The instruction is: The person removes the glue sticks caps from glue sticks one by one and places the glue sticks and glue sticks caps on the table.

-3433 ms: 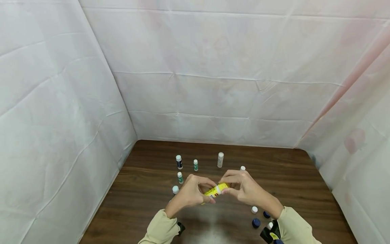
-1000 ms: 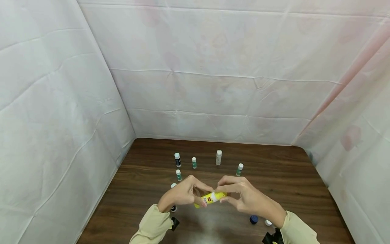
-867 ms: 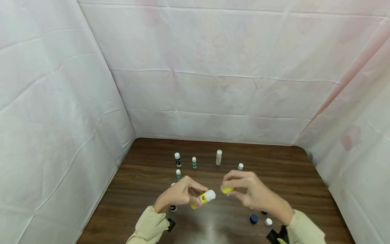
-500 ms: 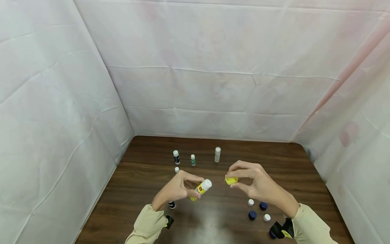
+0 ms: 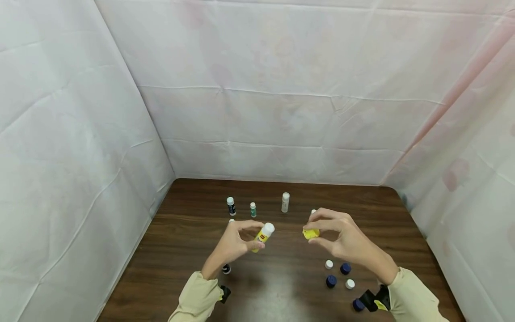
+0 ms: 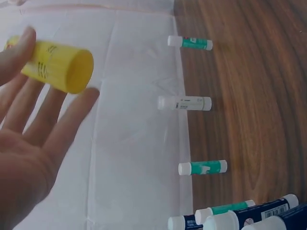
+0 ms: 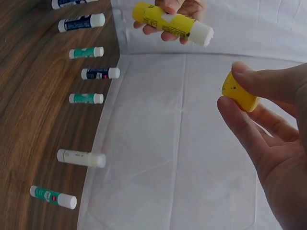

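My left hand (image 5: 236, 241) grips a yellow glue stick (image 5: 263, 237) by its body, with the thumb on the near side. The stick tilts up to the right, and its white top (image 7: 201, 33) is bare in the right wrist view. To the right, my right hand (image 5: 339, 230) pinches a yellow cap (image 7: 240, 93) between thumb and fingertips. Cap and stick are held apart above the table. In the left wrist view the yellow base (image 6: 60, 67) of the stick points toward the camera.
Several glue sticks with white tops stand on the brown table (image 5: 181, 246), among them a white one (image 5: 285, 202), a green one (image 5: 253, 209) and a dark blue one (image 5: 231, 206). White caps (image 5: 350, 284) and blue caps (image 5: 331, 281) lie below the right hand. Cloth walls (image 5: 257, 116) surround the table.
The cap has come off the yellow glue stick in my right hand. Both hands have since moved apart and slightly up in the head view, the stick tilting more upright.
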{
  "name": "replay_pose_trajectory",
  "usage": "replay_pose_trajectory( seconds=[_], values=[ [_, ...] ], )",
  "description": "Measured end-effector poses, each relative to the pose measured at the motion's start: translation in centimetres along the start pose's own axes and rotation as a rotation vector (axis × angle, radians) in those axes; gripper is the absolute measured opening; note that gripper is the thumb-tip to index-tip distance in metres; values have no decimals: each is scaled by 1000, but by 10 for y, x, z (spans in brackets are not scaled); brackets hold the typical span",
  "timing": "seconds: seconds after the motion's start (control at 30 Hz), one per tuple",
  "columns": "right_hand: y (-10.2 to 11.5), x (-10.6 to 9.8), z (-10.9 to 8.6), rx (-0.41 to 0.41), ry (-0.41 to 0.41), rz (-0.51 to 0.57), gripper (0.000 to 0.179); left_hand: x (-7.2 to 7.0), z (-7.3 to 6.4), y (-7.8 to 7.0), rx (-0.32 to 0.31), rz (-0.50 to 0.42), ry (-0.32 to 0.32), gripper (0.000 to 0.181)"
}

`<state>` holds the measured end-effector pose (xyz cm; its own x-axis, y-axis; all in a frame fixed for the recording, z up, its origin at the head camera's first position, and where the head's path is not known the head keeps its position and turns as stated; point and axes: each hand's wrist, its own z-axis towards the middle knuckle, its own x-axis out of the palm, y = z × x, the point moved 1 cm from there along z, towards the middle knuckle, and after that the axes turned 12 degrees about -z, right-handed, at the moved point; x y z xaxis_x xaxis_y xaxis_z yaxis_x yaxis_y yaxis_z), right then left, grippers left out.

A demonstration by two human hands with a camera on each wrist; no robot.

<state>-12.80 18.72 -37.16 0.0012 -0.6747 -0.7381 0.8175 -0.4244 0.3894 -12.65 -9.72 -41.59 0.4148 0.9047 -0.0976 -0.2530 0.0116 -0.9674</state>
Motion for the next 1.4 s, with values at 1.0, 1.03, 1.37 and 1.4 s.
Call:
replay_pose_trajectory(
  seconds=[1.0, 1.03, 1.37, 1.4],
  values=[
    [-34, -5, -29, 182, 31, -90, 34, -1, 15, 37, 8, -60, -438, 38],
    [-35, -6, -30, 190, 33, -98, 34, -2, 16, 42, 7, -56, -452, 38],
    [-46, -4, -42, 224, 27, -130, 34, -1, 21, 58, 0, 112, -586, 38],
    [-47, -4, -43, 229, 27, -131, 35, -1, 22, 60, -7, 109, -595, 38]
  ],
)
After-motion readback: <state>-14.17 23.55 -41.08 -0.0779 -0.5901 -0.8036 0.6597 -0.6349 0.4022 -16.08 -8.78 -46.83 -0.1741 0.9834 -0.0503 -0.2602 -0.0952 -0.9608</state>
